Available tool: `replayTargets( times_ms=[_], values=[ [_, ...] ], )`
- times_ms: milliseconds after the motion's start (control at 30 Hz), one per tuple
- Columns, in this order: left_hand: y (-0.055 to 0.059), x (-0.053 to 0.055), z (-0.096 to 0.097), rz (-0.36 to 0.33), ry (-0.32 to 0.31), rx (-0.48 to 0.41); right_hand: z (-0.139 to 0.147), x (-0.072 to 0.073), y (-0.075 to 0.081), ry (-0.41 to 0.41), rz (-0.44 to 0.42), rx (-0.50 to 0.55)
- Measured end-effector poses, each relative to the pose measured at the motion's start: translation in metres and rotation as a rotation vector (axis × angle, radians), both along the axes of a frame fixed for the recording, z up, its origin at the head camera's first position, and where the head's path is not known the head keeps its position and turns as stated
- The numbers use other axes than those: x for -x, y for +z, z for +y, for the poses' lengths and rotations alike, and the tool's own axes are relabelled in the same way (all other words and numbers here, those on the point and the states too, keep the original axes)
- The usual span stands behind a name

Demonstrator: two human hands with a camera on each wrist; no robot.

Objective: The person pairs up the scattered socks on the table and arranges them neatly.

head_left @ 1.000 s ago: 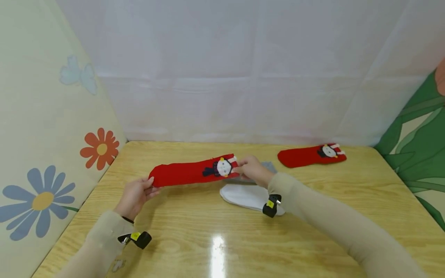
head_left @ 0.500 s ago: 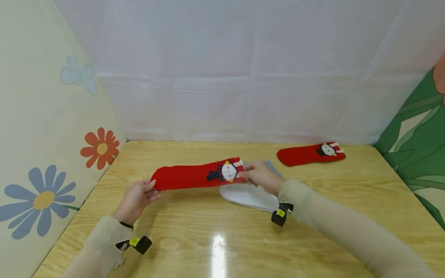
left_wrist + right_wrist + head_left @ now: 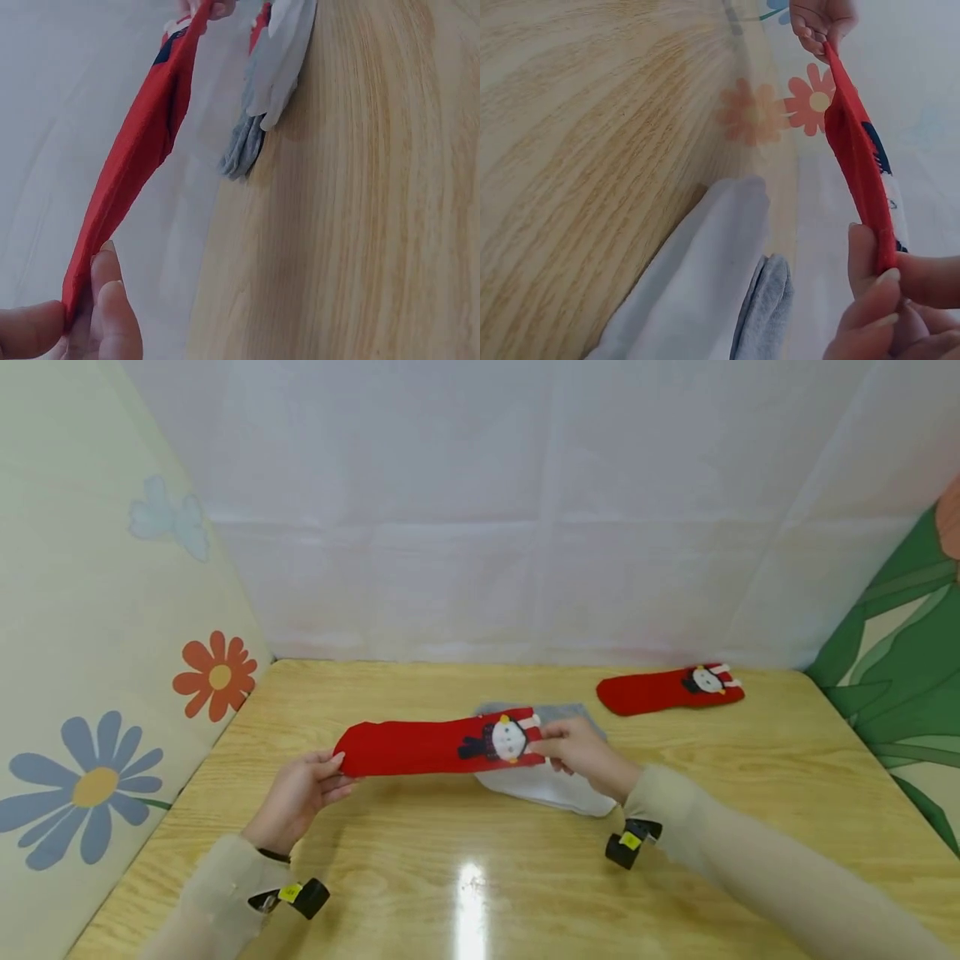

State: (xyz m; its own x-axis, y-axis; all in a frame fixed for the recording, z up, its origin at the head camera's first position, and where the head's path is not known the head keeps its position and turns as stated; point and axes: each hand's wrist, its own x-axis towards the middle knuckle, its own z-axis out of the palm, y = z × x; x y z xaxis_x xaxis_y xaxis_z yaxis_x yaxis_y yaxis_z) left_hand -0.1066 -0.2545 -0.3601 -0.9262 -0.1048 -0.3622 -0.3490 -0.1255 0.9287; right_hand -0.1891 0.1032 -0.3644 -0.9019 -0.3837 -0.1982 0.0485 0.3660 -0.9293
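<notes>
A red sock (image 3: 412, 747) with a white animal figure near its cuff is stretched flat between both hands, raised over the table. My left hand (image 3: 303, 797) pinches the toe end between thumb and fingers. At the cuff end, my right hand (image 3: 588, 756) pinches the fabric beside the figure's ears. Behind and below that end lie a grey sock (image 3: 592, 718) and a white sock (image 3: 555, 791), both partly covered by the red one in the head view. The left wrist view shows the red sock (image 3: 135, 157) edge-on, with its figure mostly turned away.
A second red sock (image 3: 652, 693) with a similar figure lies flat at the back right of the wooden table (image 3: 405, 868). A white cloth backdrop (image 3: 405, 527) rises behind the table. Panels with printed flowers (image 3: 219, 677) stand at the sides.
Both hands have shifted the red sock to the right and slightly toward me, the right hand more than the left. The grip at each end stays the same.
</notes>
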Motion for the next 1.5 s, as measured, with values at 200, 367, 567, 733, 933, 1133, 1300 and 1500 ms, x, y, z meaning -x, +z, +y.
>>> replayTargets(
  times_ms=[200,367,567,733,933,1133,1300,1500],
  values=[
    [0.002,-0.003,0.001,-0.005,-0.009,0.017,0.005,-0.009,0.003,0.016,0.016,0.017],
    [0.004,-0.006,0.005,-0.006,-0.023,0.008,0.011,-0.016,0.003,0.02,0.023,0.02],
    [0.002,-0.012,0.009,0.005,-0.05,-0.01,0.022,-0.025,0.002,0.029,-0.004,0.028],
    [0.0,-0.015,0.012,0.01,-0.048,-0.017,0.025,-0.029,0.003,0.03,0.001,0.03],
    [-0.003,-0.017,0.018,-0.016,-0.049,-0.014,0.033,-0.036,0.003,0.035,-0.026,0.034],
    [-0.005,-0.019,0.026,-0.031,-0.073,-0.007,0.044,-0.044,0.001,0.031,-0.063,0.062],
    [-0.006,-0.022,0.031,-0.044,-0.083,-0.006,0.049,-0.05,-0.002,0.033,-0.06,0.049],
    [-0.01,-0.023,0.037,-0.047,-0.126,-0.001,0.057,-0.058,-0.007,0.007,-0.058,0.031]
  ],
)
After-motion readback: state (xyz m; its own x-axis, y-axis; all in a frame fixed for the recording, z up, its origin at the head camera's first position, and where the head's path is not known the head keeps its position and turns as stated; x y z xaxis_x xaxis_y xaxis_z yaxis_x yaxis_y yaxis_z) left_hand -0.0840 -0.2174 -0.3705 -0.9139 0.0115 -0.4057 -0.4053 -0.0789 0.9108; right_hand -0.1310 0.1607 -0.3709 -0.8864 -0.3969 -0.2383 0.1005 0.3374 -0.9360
